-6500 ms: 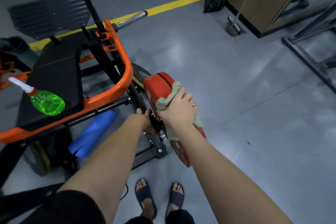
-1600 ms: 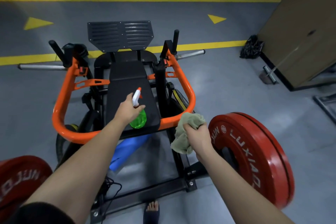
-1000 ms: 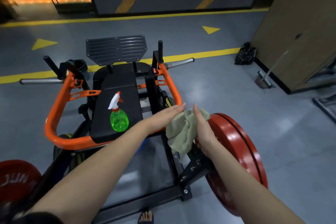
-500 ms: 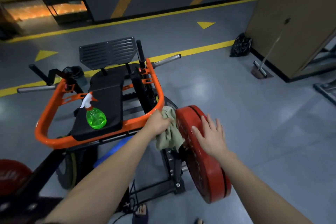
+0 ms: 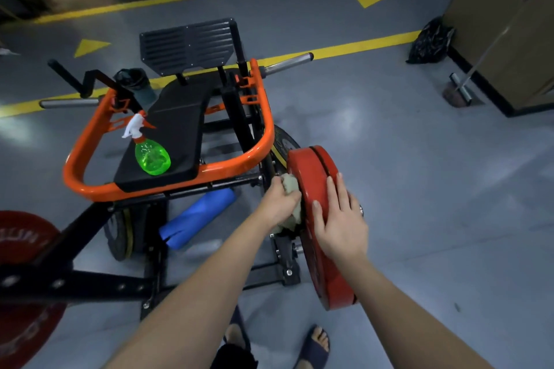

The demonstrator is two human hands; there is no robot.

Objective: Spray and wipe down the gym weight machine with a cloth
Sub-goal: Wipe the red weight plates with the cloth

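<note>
Bottle [image 5: 152, 156], translucent green, rests on seat [image 5: 180, 117]; left hand [image 5: 280, 204] grips cloth [image 5: 290, 183].

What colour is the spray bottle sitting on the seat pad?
The spray bottle is bright green with a white trigger head; head view.

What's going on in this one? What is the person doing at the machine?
A person is cleaning a gym weight machine. The left hand grips a cloth and presses it against the inner face of a red weight plate loaded on the machine's side. The right hand rests flat on the plate's rim, fingers straight. The green spray bottle sits untouched on the black seat pad, inside the orange frame.
</note>
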